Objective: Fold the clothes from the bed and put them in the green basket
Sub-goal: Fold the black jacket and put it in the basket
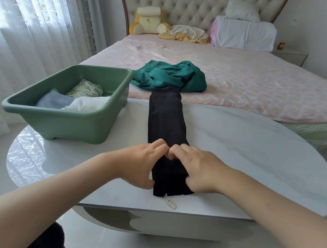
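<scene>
A black garment (166,116), folded into a long narrow strip, lies on the white table (245,151) and reaches from the near edge to the bed. A silver zipper pull (170,203) sticks out at its near end. My left hand (141,163) and my right hand (198,170) both pinch the near end of the strip, fingertips almost touching over it. The green basket (65,118) stands on the table's left side with three folded pieces inside. A crumpled teal garment (171,76) rests on the bed just beyond the black strip.
The bed (252,82) with a pink quilted cover lies behind the table. Pillows, a yellow cushion and bedding are piled at the tufted headboard (190,4). Sheer curtains (27,30) hang on the left. The table's right half is bare.
</scene>
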Available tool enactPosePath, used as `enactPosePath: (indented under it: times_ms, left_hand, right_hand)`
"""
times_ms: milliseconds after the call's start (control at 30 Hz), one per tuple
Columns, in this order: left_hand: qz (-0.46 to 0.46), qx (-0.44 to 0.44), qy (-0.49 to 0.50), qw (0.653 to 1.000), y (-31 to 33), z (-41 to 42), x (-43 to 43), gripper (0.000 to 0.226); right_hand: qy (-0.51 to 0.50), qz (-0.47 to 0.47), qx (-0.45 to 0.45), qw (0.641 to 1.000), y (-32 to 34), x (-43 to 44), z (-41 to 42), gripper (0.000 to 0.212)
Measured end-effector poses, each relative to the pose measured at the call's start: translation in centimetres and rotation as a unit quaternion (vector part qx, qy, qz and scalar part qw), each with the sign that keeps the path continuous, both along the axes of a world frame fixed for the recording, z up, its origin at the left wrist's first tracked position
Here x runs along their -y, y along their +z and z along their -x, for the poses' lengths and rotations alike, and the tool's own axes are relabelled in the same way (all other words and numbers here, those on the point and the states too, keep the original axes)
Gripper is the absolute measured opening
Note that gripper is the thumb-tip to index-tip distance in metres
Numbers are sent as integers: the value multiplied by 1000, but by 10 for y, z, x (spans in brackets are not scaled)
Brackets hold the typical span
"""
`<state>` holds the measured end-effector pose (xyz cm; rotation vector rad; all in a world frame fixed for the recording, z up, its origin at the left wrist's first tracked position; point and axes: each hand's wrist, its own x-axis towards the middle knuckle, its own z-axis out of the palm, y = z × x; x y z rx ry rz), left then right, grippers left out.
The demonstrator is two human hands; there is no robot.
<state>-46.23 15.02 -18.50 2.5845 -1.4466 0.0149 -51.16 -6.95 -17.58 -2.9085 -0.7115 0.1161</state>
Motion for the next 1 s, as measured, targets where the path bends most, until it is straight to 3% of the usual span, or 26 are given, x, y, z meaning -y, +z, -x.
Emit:
enactPosePath:
  times_ms: [133,233,300,400,500,600,700,900,1000]
  left_hand:
    - [5,-13,-5,1000,2,-1,-2,62]
    - [51,-52,-9,997,2,0,-2,34]
    - [75,-81,-6,994,0,3,-4,24]
    - [72,-119,12,990,-2,7,-7,25]
    - [77,-156,11,985,2,11,-13,25]
    - [35,-131,-1,991,1,15,-16,46]
    - [3,-82,-27,996,-3,16,-14,62]
    - [18,-76,-26,997,-6,13,-15,89]
    - [33,-77,-22,996,-9,15,-15,98]
  right_hand:
    - [-10,-68,64,996,0,2,1,26]
    - [-1,-87,50,995,3,14,0,15]
    - [2,-85,4,996,4,20,1,17]
    - [9,-91,-40,995,3,28,3,18]
    - [55,-45,-38,997,1,33,5,50]
    - [100,45,12,994,-7,34,5,64]
    - [132,66,84,985,-10,34,4,56]
    - [189,28,166,967,-25,32,-1,30]
    - [97,-90,148,980,-23,30,0,40]
